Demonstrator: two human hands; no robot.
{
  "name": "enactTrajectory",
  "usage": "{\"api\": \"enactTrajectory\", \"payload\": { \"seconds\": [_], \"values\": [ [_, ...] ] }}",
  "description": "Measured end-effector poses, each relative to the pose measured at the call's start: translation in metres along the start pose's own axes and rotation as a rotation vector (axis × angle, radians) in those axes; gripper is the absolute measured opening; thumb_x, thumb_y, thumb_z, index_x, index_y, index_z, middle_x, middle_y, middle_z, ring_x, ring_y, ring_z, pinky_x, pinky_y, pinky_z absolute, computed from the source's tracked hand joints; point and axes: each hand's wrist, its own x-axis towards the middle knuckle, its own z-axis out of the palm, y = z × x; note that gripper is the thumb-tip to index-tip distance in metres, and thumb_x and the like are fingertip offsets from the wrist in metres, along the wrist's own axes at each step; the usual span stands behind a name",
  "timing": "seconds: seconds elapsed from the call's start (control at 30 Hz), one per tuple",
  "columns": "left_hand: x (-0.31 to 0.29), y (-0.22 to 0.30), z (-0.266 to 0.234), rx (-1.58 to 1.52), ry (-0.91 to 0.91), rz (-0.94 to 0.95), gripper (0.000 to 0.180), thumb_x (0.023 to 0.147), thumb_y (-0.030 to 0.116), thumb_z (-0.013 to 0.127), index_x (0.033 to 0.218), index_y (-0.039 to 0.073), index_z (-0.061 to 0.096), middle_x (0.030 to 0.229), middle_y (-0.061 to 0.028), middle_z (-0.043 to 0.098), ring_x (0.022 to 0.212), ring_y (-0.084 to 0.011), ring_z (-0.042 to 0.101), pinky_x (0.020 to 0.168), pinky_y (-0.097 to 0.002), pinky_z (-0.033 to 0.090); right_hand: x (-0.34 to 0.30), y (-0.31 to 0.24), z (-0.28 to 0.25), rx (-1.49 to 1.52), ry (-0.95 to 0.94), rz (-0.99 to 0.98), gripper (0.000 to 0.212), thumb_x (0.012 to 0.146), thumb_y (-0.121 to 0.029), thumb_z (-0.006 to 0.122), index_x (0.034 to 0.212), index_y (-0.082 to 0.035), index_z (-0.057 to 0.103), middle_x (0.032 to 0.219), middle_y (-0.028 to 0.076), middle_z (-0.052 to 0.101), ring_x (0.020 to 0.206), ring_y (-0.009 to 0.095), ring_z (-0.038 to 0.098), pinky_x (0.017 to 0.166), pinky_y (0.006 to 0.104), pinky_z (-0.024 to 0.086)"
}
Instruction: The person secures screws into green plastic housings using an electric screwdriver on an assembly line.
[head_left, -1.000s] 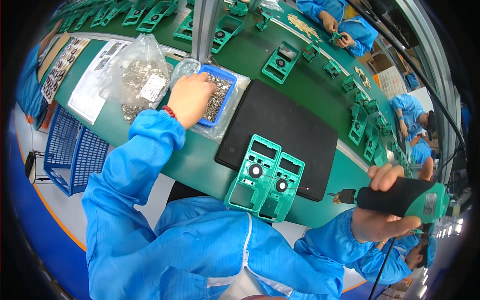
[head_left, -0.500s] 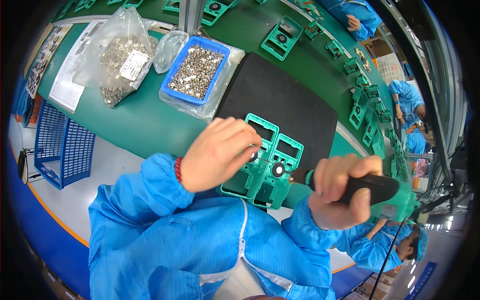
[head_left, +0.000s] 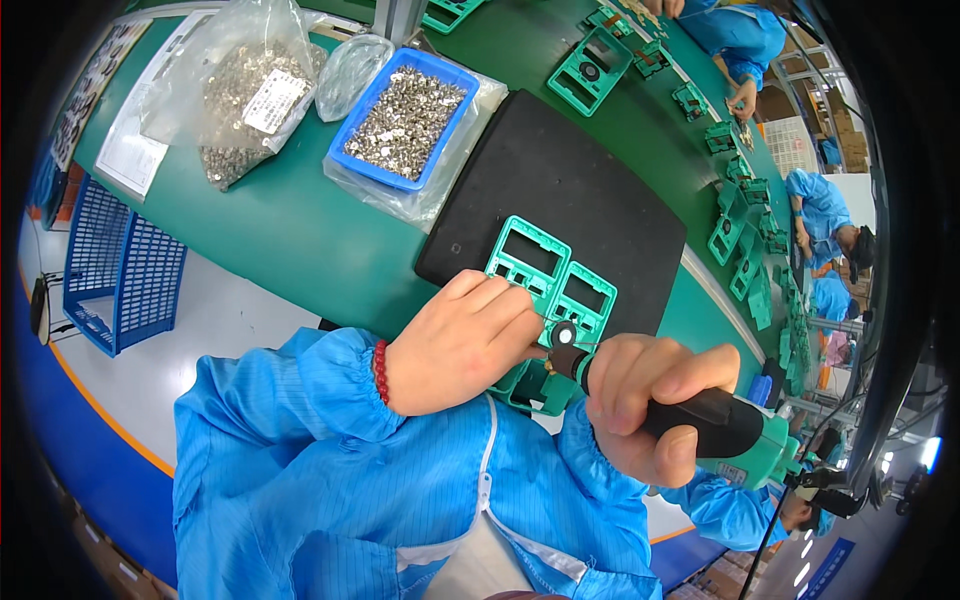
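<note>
Head view: my right grip [head_left: 640, 392] wraps the driver [head_left: 712, 420]; left grip [head_left: 465, 342], I can't tell; seemingly fastening housings [head_left: 590, 324], calling for alignment.

Your right hand [head_left: 640, 405] grips a black-and-green power screwdriver [head_left: 715, 422], its front end beside your left hand [head_left: 465, 342], which partly hides two green frames [head_left: 583, 317].

black-and-green driver [head_left: 715, 418] slants over two side-by-side green casings [head_left: 586, 321]
</note>
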Motion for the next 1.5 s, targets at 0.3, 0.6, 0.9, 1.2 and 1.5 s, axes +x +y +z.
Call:
{"api": "enactTrajectory", "payload": {
  "seconds": [0.3, 0.6, 0.9, 1.2, 1.5],
  "values": [
    [-0.002, 0.003, -0.004, 0.054, -0.042, 0.055, 0.023, 0.080, 0.016, 0.070, 0.098, 0.005, 0.062, 0.089, -0.0045, 0.053, 0.083, -0.0216, 0.055, 0.077, -0.0355, 0.042, 0.002, 0.000, 0.001, -0.008, -0.034, 0.027, 0.038, 0.090, -0.016, 0.074, 0.113, -0.004, 0.047, 0.076, 0.007, 0.058, 0.061, 0.016, 0.054, 0.058, 0.0354, 0.047],
    [-0.001, 0.013, -0.007, 0.145, -0.138, 0.065, 0.025, 0.079, 0.015, 0.061, 0.100, 0.001, 0.064, 0.093, -0.0054, 0.054, 0.089, -0.0212, 0.056, 0.079, -0.0341, 0.043, -0.001, 0.003, -0.001, -0.014, -0.069, 0.081, 0.038, 0.089, -0.012, 0.074, 0.114, -0.004, 0.046, 0.076, 0.009, 0.058, 0.061, 0.016, 0.053, 0.061, 0.0360, 0.046],
    [0.026, -0.064, -0.035, 0.121, 0.065, 0.096, 0.049, 0.084, 0.013, 0.065, 0.127, -0.006, 0.052, 0.119, -0.0230, 0.059, 0.108, -0.0382, 0.060, 0.088, -0.0436, 0.050, -0.003, 0.024, 0.007, -0.049, 0.257, -0.054, 0.034, 0.092, -0.029, 0.069, 0.102, -0.004, 0.047, 0.063, 0.005, 0.053, 0.048, 0.013, 0.046, 0.046, 0.0291, 0.035],
    [0.053, -0.143, -0.084, 0.702, -0.254, -0.291, 0.012, 0.080, 0.006, 0.063, 0.089, 0.003, 0.069, 0.096, -0.0166, 0.066, 0.096, -0.0320, 0.066, 0.081, -0.0446, 0.052, -0.012, 0.051, 0.007, -0.148, 0.254, -0.029, 0.031, 0.094, -0.027, 0.067, 0.104, -0.004, 0.048, 0.064, 0.005, 0.053, 0.049, 0.013, 0.046, 0.046, 0.0283, 0.036],
    [0.033, -0.119, -0.074, 0.427, 0.231, -0.116, 0.020, 0.089, 0.018, 0.068, 0.092, 0.004, 0.054, 0.086, -0.0143, 0.061, 0.082, -0.0371, 0.061, 0.071, -0.0470, 0.049, -0.008, 0.057, 0.008, -0.203, 0.246, 0.032, 0.030, 0.093, -0.028, 0.065, 0.102, -0.004, 0.048, 0.062, 0.004, 0.052, 0.049, 0.012, 0.044, 0.045, 0.0270, 0.034]
  ]
}}
